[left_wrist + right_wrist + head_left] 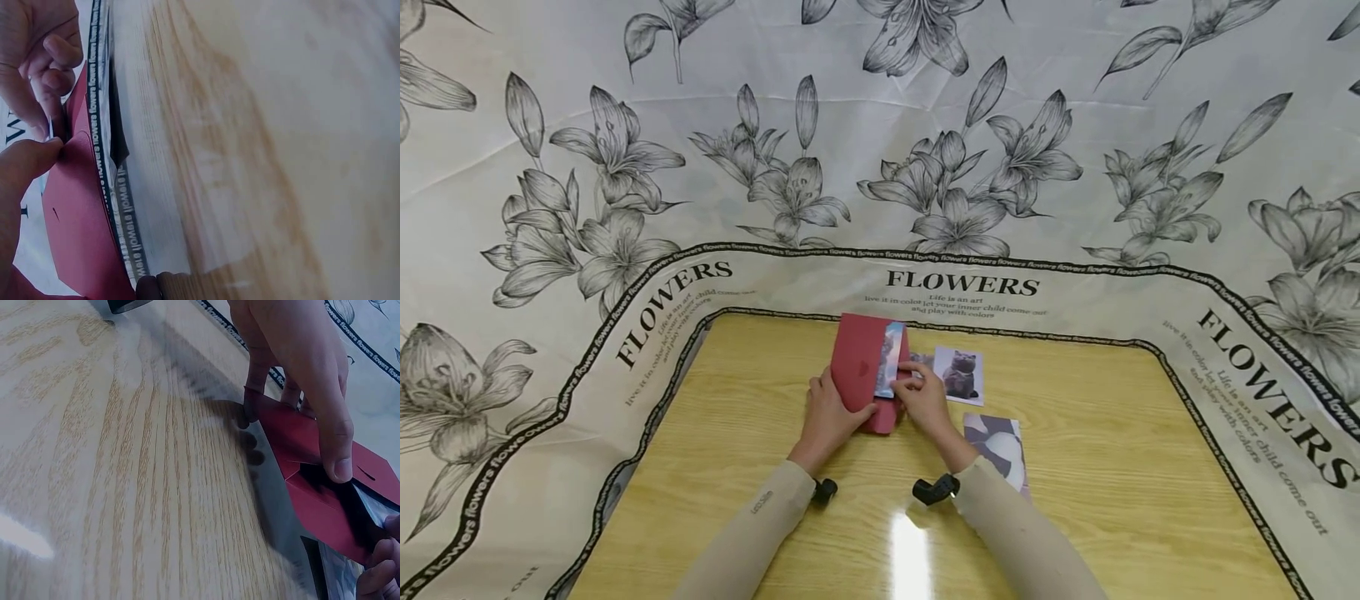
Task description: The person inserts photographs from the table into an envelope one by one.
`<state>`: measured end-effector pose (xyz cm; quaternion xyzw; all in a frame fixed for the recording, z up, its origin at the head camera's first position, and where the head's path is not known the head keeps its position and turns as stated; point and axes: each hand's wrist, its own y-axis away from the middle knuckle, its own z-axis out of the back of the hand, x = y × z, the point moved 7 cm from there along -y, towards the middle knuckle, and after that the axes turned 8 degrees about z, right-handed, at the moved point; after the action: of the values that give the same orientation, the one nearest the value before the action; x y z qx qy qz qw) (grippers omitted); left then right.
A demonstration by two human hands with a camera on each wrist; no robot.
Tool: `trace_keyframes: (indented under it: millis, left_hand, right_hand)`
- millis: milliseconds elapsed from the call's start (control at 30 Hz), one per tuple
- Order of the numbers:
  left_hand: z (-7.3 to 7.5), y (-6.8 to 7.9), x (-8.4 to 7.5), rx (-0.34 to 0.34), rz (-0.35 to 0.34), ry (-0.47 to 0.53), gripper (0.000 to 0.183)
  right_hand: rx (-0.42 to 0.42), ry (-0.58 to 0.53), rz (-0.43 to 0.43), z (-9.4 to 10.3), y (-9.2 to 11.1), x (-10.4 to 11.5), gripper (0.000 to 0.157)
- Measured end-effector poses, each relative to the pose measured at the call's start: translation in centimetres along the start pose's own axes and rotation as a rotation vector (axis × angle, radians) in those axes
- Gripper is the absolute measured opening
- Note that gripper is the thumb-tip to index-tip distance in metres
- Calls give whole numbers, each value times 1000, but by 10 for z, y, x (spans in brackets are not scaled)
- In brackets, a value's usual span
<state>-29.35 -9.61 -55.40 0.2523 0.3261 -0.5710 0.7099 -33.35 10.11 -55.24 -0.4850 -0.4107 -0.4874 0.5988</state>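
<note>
Wooden table (1112,433) beneath both hands. Red envelope (852,354) gripped by the left hand (831,421) — only the right-wrist view shows its dark mouth beside the left thumb. Purple-and-white card (996,446) partly behind the right forearm. Cat card (961,375) just right of the right hand (928,404), which pinches a glossy card (891,354) at that mouth — insertion depth unclear, fingers bent.

Beige sleeves (1030,537) end behind both hands (831,423), the left sleeve (741,533) bearing small dark lettering (762,502); a black device (935,490) sits at each cuff (973,479).
</note>
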Motion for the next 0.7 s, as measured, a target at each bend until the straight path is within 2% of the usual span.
trace_keyframes:
  millis: [300, 567, 700]
  left_hand:
    - [1, -2, 1, 13, -1, 0, 117]
    - [-1, -1, 1, -6, -2, -8, 117]
    - [-1, 0, 0, -11, 4, -12, 116]
  right_hand:
    - [15, 21, 5, -7, -4, 1, 38]
    - [51, 126, 42, -10, -5, 6, 38]
    - [57, 138, 34, -11, -6, 5, 38]
